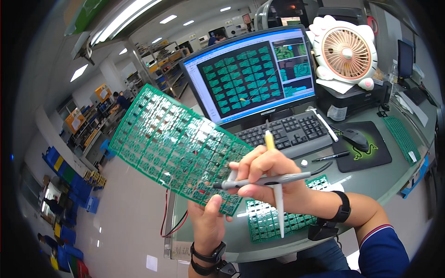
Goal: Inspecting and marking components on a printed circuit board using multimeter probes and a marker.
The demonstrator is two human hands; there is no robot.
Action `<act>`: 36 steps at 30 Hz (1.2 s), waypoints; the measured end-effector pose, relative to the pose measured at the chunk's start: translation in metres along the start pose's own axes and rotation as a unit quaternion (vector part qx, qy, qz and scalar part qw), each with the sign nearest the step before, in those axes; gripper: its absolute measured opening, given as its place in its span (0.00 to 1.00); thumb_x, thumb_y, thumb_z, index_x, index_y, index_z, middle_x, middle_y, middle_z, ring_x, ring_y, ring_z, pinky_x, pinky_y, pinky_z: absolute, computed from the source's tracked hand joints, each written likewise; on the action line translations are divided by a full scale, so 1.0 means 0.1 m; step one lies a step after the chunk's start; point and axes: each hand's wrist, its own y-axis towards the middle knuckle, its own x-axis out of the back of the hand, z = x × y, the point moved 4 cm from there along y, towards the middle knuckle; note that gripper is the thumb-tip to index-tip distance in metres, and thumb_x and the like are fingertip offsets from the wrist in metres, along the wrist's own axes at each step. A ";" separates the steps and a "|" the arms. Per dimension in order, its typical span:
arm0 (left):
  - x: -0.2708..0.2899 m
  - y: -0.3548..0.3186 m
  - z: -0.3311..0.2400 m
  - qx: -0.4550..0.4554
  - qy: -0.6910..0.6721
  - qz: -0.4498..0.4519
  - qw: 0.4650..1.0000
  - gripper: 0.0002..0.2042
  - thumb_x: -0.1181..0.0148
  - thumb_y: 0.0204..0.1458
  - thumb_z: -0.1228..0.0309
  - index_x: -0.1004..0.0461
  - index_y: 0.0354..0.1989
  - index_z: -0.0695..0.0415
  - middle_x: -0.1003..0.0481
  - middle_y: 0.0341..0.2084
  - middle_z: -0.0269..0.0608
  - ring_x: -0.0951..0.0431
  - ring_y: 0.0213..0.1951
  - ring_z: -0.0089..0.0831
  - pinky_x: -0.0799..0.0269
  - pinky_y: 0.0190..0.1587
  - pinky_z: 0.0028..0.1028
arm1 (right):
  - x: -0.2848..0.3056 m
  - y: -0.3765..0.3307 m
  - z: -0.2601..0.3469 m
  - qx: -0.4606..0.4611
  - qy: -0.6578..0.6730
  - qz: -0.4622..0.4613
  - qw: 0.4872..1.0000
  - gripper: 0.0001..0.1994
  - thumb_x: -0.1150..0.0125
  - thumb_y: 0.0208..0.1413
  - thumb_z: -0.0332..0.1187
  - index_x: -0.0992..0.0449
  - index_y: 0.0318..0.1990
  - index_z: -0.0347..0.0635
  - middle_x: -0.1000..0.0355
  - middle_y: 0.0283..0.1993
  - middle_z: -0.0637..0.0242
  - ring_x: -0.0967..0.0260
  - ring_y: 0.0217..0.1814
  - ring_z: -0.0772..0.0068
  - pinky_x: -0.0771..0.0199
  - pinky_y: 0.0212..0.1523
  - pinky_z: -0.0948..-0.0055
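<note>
1. Step in hand, it seems: working at one spot on the green circuit-board panel [181, 149], raised and tilted left of the black keyboard [296, 134]
2. Left hand [207, 224]: grip closed on the panel's near edge, thumb on its face
3. Right hand [277, 166]: grip closed around a grey corded pen [296, 177] and slim white tool [279, 213]; cannot tell whether the pen touches
4. Next move likely calls for steady tip placement

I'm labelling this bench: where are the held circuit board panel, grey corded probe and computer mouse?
Circuit board panel [178, 149], head view: middle of its face.
Grey corded probe [274, 180], head view: barrel.
Computer mouse [356, 138], head view: top shell.
</note>
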 end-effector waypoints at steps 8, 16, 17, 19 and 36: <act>0.20 0.18 -0.01 -0.080 -0.006 -0.104 0.991 0.19 0.48 0.55 0.71 0.38 0.55 0.60 0.28 0.38 0.38 0.28 0.26 0.20 0.34 0.18 0.18 | 0.09 0.00 -0.09 -0.179 0.173 -0.062 0.967 0.09 0.41 0.60 0.29 0.37 0.37 0.39 0.33 0.35 0.68 0.26 0.35 0.80 0.27 0.34 0.83; 0.55 0.28 -0.01 -0.149 -0.021 -0.157 0.976 0.14 0.48 0.57 0.69 0.34 0.50 0.58 0.28 0.35 0.33 0.30 0.23 0.17 0.35 0.21 0.18 | 0.02 -0.06 -0.23 -0.225 0.165 -0.043 0.959 0.09 0.40 0.60 0.30 0.35 0.36 0.40 0.31 0.34 0.69 0.25 0.36 0.79 0.27 0.35 0.79; 0.53 0.28 0.02 -0.149 -0.028 -0.163 0.975 0.13 0.48 0.57 0.69 0.34 0.49 0.58 0.28 0.35 0.32 0.30 0.24 0.17 0.36 0.21 0.18 | 0.06 -0.05 -0.21 -0.214 0.168 -0.051 0.961 0.09 0.40 0.60 0.30 0.35 0.36 0.40 0.30 0.34 0.69 0.25 0.36 0.79 0.27 0.37 0.79; 0.51 0.28 0.03 -0.161 -0.019 -0.176 0.971 0.11 0.48 0.57 0.69 0.33 0.47 0.57 0.28 0.34 0.31 0.29 0.25 0.17 0.36 0.21 0.18 | 0.09 -0.05 -0.22 -0.233 0.186 -0.055 0.953 0.08 0.39 0.59 0.30 0.34 0.37 0.40 0.30 0.36 0.68 0.26 0.39 0.79 0.27 0.39 0.80; 0.35 0.17 -0.01 -0.209 -0.014 -0.139 0.968 0.13 0.50 0.58 0.66 0.35 0.47 0.59 0.29 0.39 0.35 0.28 0.34 0.16 0.34 0.24 0.14 | -0.55 0.19 -0.33 -0.171 0.131 0.075 0.974 0.10 0.38 0.56 0.23 0.34 0.42 0.38 0.31 0.44 0.64 0.30 0.47 0.78 0.27 0.46 0.77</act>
